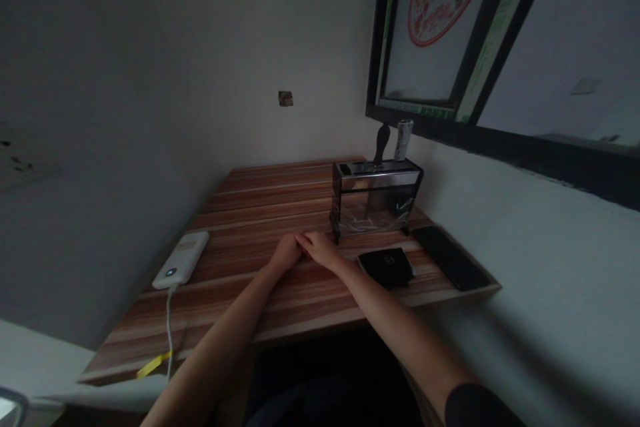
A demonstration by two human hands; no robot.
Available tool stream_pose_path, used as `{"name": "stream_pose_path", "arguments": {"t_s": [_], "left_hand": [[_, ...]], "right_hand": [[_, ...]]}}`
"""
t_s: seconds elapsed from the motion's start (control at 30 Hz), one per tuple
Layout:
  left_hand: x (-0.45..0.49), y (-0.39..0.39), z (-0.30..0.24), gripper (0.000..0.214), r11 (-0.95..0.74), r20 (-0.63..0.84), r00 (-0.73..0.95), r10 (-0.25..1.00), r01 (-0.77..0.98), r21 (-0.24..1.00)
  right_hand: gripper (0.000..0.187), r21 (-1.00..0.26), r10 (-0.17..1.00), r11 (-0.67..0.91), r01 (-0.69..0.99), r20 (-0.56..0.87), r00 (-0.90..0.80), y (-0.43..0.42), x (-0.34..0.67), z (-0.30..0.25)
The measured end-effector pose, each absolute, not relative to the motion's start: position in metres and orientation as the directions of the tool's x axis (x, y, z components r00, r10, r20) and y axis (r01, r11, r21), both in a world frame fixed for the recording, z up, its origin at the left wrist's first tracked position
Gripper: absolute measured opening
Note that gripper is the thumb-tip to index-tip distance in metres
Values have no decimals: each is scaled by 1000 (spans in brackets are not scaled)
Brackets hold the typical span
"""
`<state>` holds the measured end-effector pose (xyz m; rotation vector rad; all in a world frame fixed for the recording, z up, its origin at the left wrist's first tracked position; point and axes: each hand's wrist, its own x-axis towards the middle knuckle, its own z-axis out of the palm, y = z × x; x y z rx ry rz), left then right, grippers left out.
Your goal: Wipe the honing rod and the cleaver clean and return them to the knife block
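Observation:
My left hand [287, 253] and my right hand [320, 248] rest together on the wood-grain table [270, 203], in its middle. Fingertips of the right hand touch the left hand. Both look closed, with the fingers drawn together, and no object shows in either. Just beyond my right hand stands a knife block [377, 203] with clear sides. A black handle [381, 142] and a pale handle [403, 139] stick up from its top. To the right of my right wrist lies a folded black cloth-like item [387, 267].
A white power bank [183, 259] lies at the left, with a white cable [169, 327] running over the front edge past a yellow tag [154, 364]. A black phone [450, 257] lies along the right edge. Walls border the table; a framed panel [450, 27] hangs at right.

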<state>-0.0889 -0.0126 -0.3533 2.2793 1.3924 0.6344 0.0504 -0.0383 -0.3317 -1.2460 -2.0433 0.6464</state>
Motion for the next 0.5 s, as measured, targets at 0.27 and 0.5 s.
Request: {"name": "stream_pose_path", "arguments": {"t_s": [0.27,0.5], "left_hand": [[-87,-18,-346,13,-451,214,403,890,698,556],[-86,-19,-345,14,-444,203,406,891,692,568]], "right_hand": [[52,-696,906,416,585,261,-333,-40,50,-329],[51,-693,908,411,592,253,-334,-40,51,-329]]}}
